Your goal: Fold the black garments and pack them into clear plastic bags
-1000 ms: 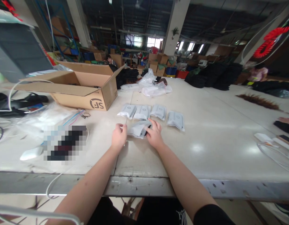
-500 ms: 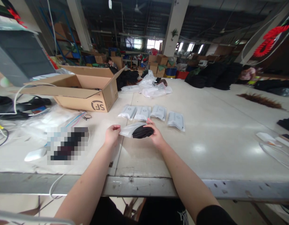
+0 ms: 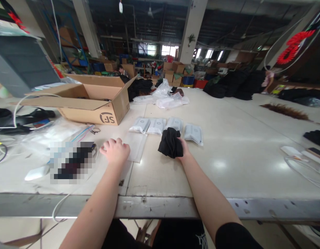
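A folded bundle of black cloth [image 3: 171, 143] is held up over the table in my right hand [image 3: 184, 149], whose fingers are mostly hidden behind it. Just right of my left hand [image 3: 116, 151], a frosted clear plastic bag [image 3: 137, 148] lies flat on the tabletop. The fingers of that hand are apart and slightly bent, and I see nothing in them. Beyond my hands several filled white packets, one of them a packet at the right end [image 3: 193, 134], lie in a row; the cloth partly covers one packet [image 3: 174, 123].
An open cardboard box [image 3: 115, 112] stands at the back left. Crumpled clear plastic [image 3: 163, 95] lies farther back. At left are plastic bags [image 3: 53, 133] and a blurred-out item [image 3: 74, 162]. White cables [image 3: 297, 169] lie at right. The table's metal edge [image 3: 154, 207] runs along the front.
The black cloth has come out of the plastic bag and moved right in my right hand. My left hand has moved left and let go of the bag, which now lies flat.
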Demonstrator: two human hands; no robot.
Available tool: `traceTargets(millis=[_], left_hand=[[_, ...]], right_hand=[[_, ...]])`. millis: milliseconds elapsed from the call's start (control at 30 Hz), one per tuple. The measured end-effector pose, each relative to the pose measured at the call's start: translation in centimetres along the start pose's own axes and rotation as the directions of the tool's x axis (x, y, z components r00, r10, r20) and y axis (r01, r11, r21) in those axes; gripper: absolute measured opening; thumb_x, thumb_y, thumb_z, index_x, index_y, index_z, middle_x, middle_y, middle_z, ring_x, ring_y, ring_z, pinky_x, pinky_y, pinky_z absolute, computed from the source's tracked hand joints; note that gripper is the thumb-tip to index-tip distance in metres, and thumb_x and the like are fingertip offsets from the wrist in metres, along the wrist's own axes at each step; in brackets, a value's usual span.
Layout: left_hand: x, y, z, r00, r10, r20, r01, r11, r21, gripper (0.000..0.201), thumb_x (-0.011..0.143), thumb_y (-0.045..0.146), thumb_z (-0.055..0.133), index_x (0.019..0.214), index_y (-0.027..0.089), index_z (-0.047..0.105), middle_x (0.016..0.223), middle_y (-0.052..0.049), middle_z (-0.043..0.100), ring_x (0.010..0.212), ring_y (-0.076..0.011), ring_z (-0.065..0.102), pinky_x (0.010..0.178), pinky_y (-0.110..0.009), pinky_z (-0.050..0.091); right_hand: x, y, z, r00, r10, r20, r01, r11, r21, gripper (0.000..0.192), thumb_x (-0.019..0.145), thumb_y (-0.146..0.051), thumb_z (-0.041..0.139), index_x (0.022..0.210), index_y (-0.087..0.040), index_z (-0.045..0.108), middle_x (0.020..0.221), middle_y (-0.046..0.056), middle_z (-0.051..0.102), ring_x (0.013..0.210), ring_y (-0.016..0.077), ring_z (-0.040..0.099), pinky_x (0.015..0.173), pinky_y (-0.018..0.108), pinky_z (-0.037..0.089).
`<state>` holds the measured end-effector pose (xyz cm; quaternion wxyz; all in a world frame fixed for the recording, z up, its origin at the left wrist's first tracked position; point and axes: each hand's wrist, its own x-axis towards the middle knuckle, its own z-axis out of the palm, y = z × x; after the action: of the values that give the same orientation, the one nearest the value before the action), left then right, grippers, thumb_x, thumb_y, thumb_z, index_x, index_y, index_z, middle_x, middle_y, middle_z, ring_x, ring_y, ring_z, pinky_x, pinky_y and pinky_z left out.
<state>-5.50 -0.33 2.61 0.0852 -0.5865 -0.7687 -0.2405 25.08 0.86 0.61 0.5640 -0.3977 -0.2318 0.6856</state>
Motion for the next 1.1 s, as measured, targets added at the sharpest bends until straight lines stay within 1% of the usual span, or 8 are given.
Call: traceTargets(millis=[67,133,233,400,600,833,933,1100], left_hand=[[0.0,0.8,0.7,0.983,0.183,-0.004,-0.183,0.982,-0.051,0.049,0.09,0.036,0.044,0.132,0.015,0.06,0.145,-0.021,0.049,0.14,-0.0396,0.034,0.111,-0.058,0.025],[0.2,1.2,1.8,0.925,0.341,0.17,-0.324,0.939,-0.118,0.057,0.094,0.043,0.04,0.145,0.019,0.049,0.156,-0.016,0.038,0.147,-0.0376,0.024,0.115,-0.054,0.021],[0.2,1.4,3.0,0.839,0.365,0.403,-0.349,0.93,-0.116,0.06,0.096,0.052,0.036,0.147,0.023,0.047,0.158,-0.015,0.036,0.147,-0.0382,0.026,0.116,-0.059,0.019],[-0.3,0.6,2.9,0.955,0.203,0.216,-0.221,0.973,0.065,0.059,0.098,0.052,0.032,0.134,0.015,0.059,0.143,-0.024,0.05,0.139,-0.041,0.037,0.112,-0.066,0.019],[0.1,-0.4,4.1,0.861,0.304,0.408,-0.342,0.939,0.022,0.066,0.096,0.057,0.036,0.151,0.021,0.041,0.16,-0.021,0.03,0.147,-0.0424,0.026,0.115,-0.058,0.021],[-0.1,0.9,2.5,0.977,0.147,0.155,-0.163,0.982,0.093,0.052,0.095,0.043,0.038,0.129,0.011,0.061,0.137,-0.025,0.054,0.133,-0.0393,0.045,0.109,-0.055,0.03],[-1.0,1.0,2.3,0.969,0.089,0.23,-0.116,0.987,0.107,0.058,0.094,0.05,0.037,0.126,0.008,0.063,0.129,-0.027,0.058,0.128,-0.0413,0.048,0.105,-0.055,0.034],[-1.4,1.0,3.3,0.94,0.121,0.319,-0.158,0.983,0.094,0.07,0.095,0.054,0.035,0.146,0.006,0.044,0.152,-0.029,0.036,0.144,-0.0456,0.028,0.112,-0.059,0.024]], right_hand=[[0.5,0.2,0.2,0.995,0.093,-0.047,-0.088,0.992,0.095,0.022,0.086,-0.029,0.053,0.097,-0.02,0.069,0.087,0.004,0.078,0.094,0.0228,0.074,0.096,0.041,0.056],[0.7,0.2,0.1,0.988,0.145,-0.049,-0.14,0.985,0.099,0.023,0.085,-0.03,0.055,0.097,-0.019,0.07,0.088,0.006,0.078,0.089,0.0234,0.075,0.094,0.041,0.057],[0.7,0.2,-0.1,0.988,0.155,-0.005,-0.154,0.983,0.105,0.025,0.086,-0.033,0.054,0.096,-0.018,0.071,0.089,0.007,0.078,0.087,0.0245,0.075,0.092,0.042,0.058],[0.8,0.4,0.0,0.988,0.152,0.0,-0.151,0.981,0.124,0.024,0.086,-0.033,0.056,0.096,-0.017,0.072,0.087,0.008,0.078,0.088,0.0252,0.075,0.091,0.042,0.058],[0.6,0.3,0.5,0.982,0.163,-0.096,-0.148,0.978,0.145,0.023,0.088,-0.03,0.055,0.096,-0.017,0.071,0.084,0.006,0.078,0.084,0.0231,0.075,0.089,0.041,0.059],[0.8,0.6,0.5,0.983,0.146,-0.109,-0.127,0.978,0.165,0.026,0.088,-0.028,0.057,0.106,-0.015,0.071,0.092,0.007,0.078,0.089,0.0232,0.075,0.093,0.04,0.057],[0.8,0.8,0.4,0.989,0.123,-0.086,-0.109,0.982,0.156,0.028,0.089,-0.029,0.056,0.109,-0.016,0.07,0.099,0.008,0.078,0.096,0.0233,0.074,0.096,0.041,0.056],[0.9,0.9,0.2,0.99,0.125,-0.07,-0.114,0.983,0.141,0.028,0.09,-0.029,0.056,0.109,-0.015,0.07,0.102,0.009,0.078,0.098,0.0241,0.074,0.097,0.042,0.056]])
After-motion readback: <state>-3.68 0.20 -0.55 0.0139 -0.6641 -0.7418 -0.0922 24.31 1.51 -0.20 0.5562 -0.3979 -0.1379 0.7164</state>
